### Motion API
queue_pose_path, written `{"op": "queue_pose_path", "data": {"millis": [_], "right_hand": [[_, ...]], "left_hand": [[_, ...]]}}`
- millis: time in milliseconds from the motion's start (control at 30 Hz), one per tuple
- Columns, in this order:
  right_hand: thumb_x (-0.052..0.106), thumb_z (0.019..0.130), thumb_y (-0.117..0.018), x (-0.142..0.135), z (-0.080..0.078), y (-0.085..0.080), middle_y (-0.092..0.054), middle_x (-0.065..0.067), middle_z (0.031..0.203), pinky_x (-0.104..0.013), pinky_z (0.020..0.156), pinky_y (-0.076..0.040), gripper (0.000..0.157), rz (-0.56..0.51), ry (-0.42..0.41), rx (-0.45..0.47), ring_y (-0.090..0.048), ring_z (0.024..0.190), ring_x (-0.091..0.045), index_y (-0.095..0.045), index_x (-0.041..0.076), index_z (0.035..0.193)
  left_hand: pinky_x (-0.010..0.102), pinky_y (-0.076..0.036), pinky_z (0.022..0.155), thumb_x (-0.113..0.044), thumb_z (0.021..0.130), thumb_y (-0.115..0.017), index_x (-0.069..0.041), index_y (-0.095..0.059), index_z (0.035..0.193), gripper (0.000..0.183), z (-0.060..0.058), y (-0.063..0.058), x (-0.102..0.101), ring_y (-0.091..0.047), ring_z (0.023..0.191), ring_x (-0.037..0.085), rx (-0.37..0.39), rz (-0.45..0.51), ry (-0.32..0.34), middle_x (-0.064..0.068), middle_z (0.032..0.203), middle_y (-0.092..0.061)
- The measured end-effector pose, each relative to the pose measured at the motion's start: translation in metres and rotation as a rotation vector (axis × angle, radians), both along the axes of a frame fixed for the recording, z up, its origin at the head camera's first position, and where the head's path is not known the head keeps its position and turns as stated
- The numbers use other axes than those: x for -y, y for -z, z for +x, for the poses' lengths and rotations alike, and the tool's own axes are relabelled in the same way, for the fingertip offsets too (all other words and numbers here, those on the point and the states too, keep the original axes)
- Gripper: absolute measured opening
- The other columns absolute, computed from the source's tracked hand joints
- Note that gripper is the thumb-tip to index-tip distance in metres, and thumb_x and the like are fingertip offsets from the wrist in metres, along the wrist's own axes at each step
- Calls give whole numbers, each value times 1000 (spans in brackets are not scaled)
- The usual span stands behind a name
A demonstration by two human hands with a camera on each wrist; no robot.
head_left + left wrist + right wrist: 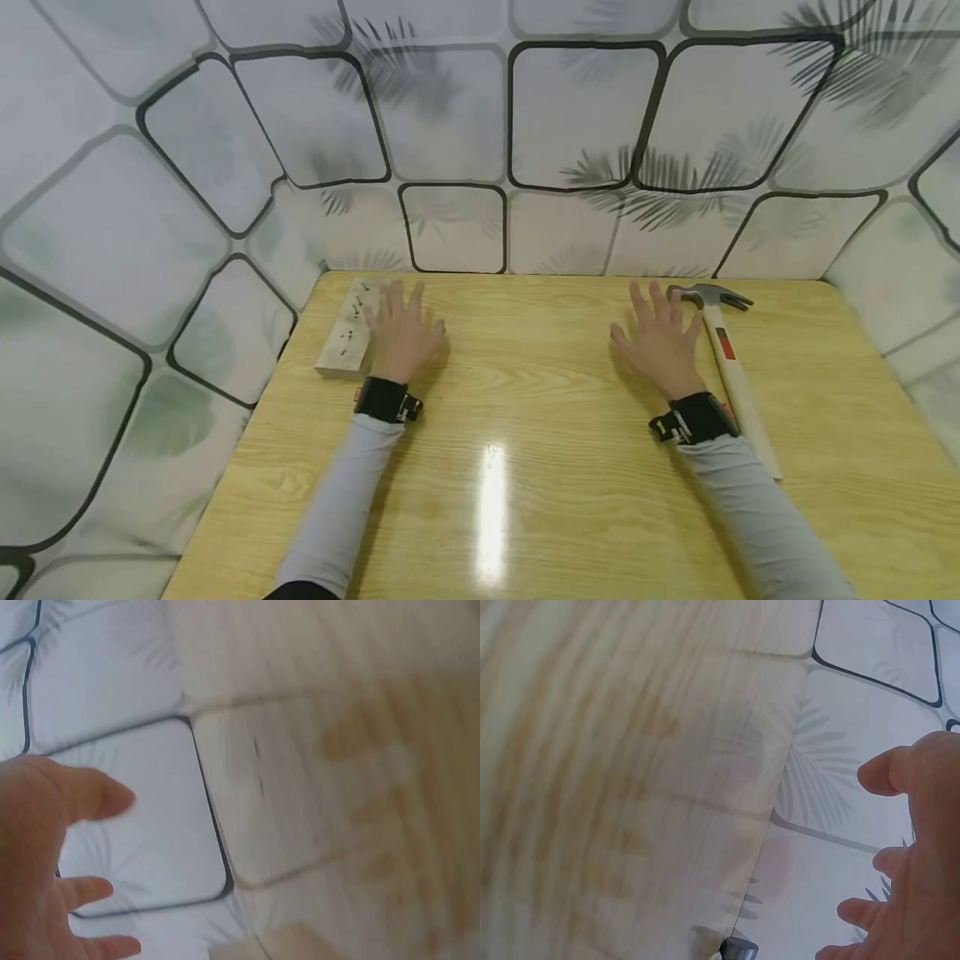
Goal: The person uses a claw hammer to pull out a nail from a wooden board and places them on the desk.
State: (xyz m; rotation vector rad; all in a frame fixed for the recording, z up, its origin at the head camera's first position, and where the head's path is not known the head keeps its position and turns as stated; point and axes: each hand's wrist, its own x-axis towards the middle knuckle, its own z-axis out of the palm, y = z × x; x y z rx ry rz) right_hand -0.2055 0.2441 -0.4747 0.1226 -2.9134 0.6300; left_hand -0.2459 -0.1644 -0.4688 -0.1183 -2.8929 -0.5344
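My left hand [406, 337] is spread over the right side of a pale rectangular block [345, 350], partly covering it. Several short dark bits, perhaps nails or screws, show on the block's top; they are too small to tell. On the other side my right hand [663, 350] hovers with fingers spread, just left of a claw hammer [738, 387]. The hammer has a dark metal head and a pale handle with a red and black label. Its head [740, 949] peeks in at the bottom of the right wrist view. Neither hand holds anything.
A yellow wood-grain table [525, 375] lies under both hands, glossy with a bright reflection near the front. Behind its far edge and at the left rises a pale wall covering [450, 108] with dark outlines and leaf patterns. Black straps with small devices circle both wrists.
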Motion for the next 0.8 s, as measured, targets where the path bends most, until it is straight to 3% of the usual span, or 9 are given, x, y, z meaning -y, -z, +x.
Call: {"op": "queue_pose_path", "data": {"millis": [167,367,400,567,633,800], "right_hand": [[46,106,-47,-1,5,-7,-9,-23,168,-78,111,5,74,18,3,14,-1,152,-52,-11,20,165],[46,105,-47,-6,17,-18,-13,-25,167,-79,111,-2,75,31,-8,34,-6,151,-55,-12,20,165],[46,105,-48,-7,20,-20,-14,-25,166,-79,111,-2,75,36,-12,33,-7,151,-55,-13,19,165],[44,105,-48,-9,34,-26,-15,-26,166,-79,111,-4,73,32,-28,31,-6,151,-54,-16,17,165],[43,105,-49,-9,38,-28,-15,-26,166,-79,111,-4,72,21,-34,27,-6,151,-54,-17,17,164],[42,105,-50,-8,48,-32,-16,-26,166,-80,110,-3,72,-6,-38,22,-5,151,-53,-17,19,164]], "left_hand": [[77,-3,112,-28,93,-65,-10,-28,160,78,2,-7,41,-4,152,51,31,45,-105,31,164,-14],[78,-12,109,-33,95,-62,-1,-15,161,87,15,-8,77,-13,147,58,134,59,-182,39,159,-13],[77,-15,108,-34,96,-61,2,-15,161,87,17,-8,80,-16,145,58,152,61,-188,40,157,-17],[75,-26,100,-41,97,-58,7,-43,143,68,25,-6,87,-39,127,58,168,42,-174,39,136,-44],[74,-27,97,-42,98,-58,7,-50,133,61,26,-5,89,-42,121,57,153,36,-166,37,130,-48],[73,-26,95,-45,96,-60,6,-52,134,64,27,-3,85,-44,117,54,134,18,-154,35,128,-47]]}}
